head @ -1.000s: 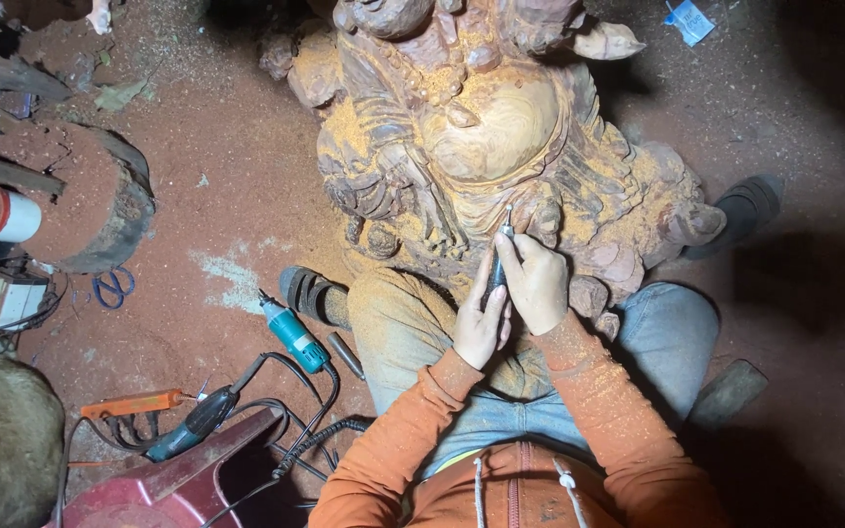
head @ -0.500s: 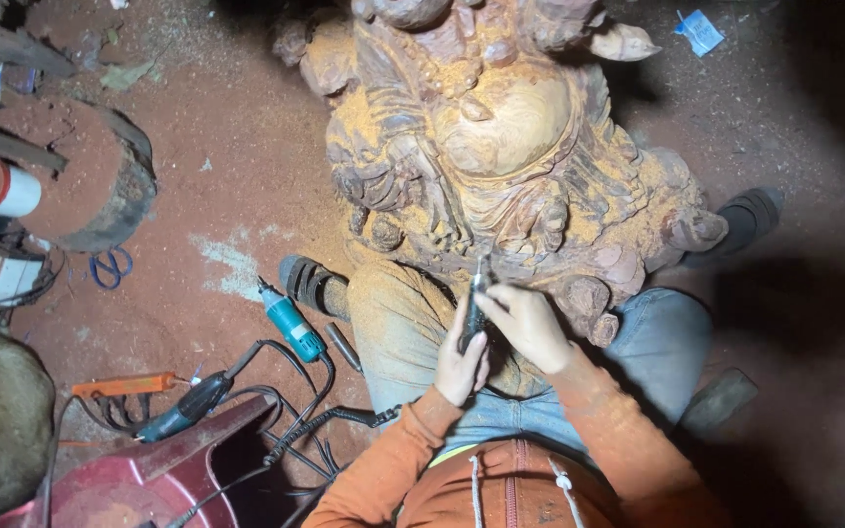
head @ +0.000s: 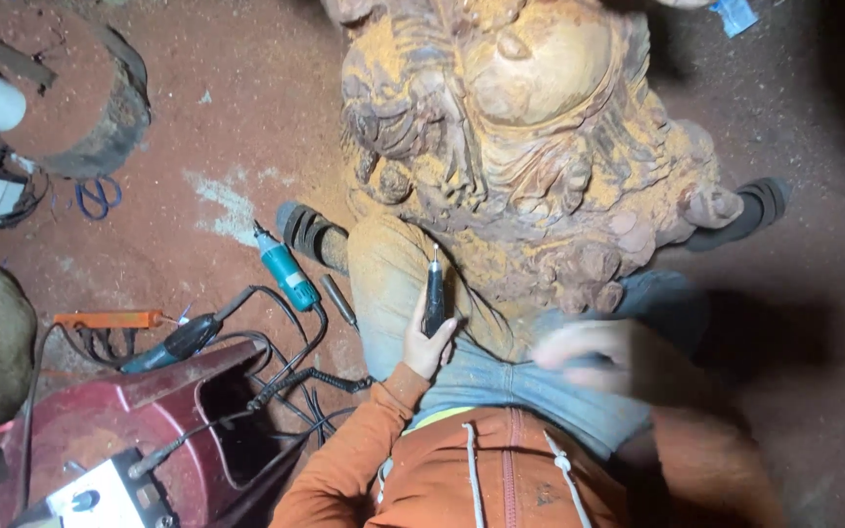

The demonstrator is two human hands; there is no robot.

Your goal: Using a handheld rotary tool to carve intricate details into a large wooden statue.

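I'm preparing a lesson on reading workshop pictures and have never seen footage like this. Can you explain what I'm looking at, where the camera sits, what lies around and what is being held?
The picture comes from a camera worn on a person's head, looking straight down at their own lap and hands. There is no machine: just a seated person in an orange hooded top and dusty blue jeans. Between their legs stands a large carved wooden statue, coated in orange-yellow dust, on a red earthen floor. The left hand grips a slim black pen-shaped power tool, tip pointing up toward the carving. The right hand is blurred with motion over the thigh; I cannot tell whether it holds anything. To the left lie a teal handheld grinder, a second dark tool with black cables, an orange flat tool, blue-handled scissors and a red plastic stool.
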